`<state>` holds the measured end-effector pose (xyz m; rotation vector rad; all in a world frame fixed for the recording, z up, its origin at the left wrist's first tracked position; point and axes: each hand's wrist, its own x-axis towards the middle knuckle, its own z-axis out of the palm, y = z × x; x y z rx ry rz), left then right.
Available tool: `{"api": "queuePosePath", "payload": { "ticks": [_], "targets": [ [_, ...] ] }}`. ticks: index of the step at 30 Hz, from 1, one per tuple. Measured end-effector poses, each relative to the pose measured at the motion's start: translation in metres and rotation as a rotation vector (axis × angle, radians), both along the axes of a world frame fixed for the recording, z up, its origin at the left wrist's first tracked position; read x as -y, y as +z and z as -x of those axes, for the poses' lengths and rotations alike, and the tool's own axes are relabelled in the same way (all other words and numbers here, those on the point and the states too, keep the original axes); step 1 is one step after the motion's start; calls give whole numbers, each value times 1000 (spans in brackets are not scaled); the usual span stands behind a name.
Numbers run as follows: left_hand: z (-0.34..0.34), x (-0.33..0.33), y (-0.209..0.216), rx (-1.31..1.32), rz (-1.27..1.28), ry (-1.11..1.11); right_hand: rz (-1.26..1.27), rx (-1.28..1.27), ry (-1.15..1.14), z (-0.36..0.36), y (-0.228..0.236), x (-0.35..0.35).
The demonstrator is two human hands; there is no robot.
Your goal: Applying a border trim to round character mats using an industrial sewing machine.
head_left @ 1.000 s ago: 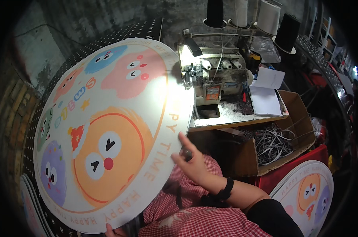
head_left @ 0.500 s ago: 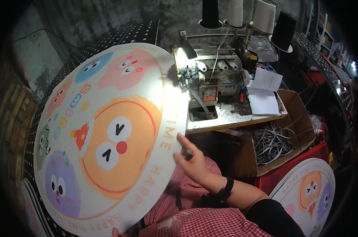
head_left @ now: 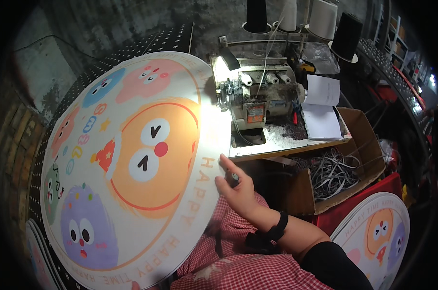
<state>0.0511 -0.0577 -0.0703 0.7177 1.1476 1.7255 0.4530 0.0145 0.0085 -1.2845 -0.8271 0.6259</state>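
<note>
Right hand (head_left: 238, 186) spread against the round mat (head_left: 136, 169), left hand (head_left: 135, 285) too hidden to tell, best keep the rim (head_left: 214, 169) flat at the sewing machine (head_left: 277, 105) ahead.

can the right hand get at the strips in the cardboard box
Probably yes: the cardboard box is open and the strips lie uncovered, though the right hand would have to leave the round mat.

L grip (head_left: 135, 286) mostly off btm edge

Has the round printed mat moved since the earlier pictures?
Yes: the round mat has turned counterclockwise, bringing its orange face up and closer to the sewing machine.
</note>
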Motion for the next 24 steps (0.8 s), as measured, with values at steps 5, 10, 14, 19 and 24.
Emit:
{"api": "queuePosePath", "payload": {
  "ticks": [5,10,14,19,24],
  "targets": [
    [-11,-9,9,-219,-161,75,-83,170,-4,16,-13,5],
    [-12,-8,10,-170,-137,33,89,-41,41,9,-4,6],
    [-9,-13,13,-253,-299,37,-9,-13,65,12,-2,9],
    [-9,-8,17,416,112,-143,-90,114,47,17,-15,9],
    [-1,-14,-15,-136,21,291,27,-28,35,5,-1,5]
  ]
}}
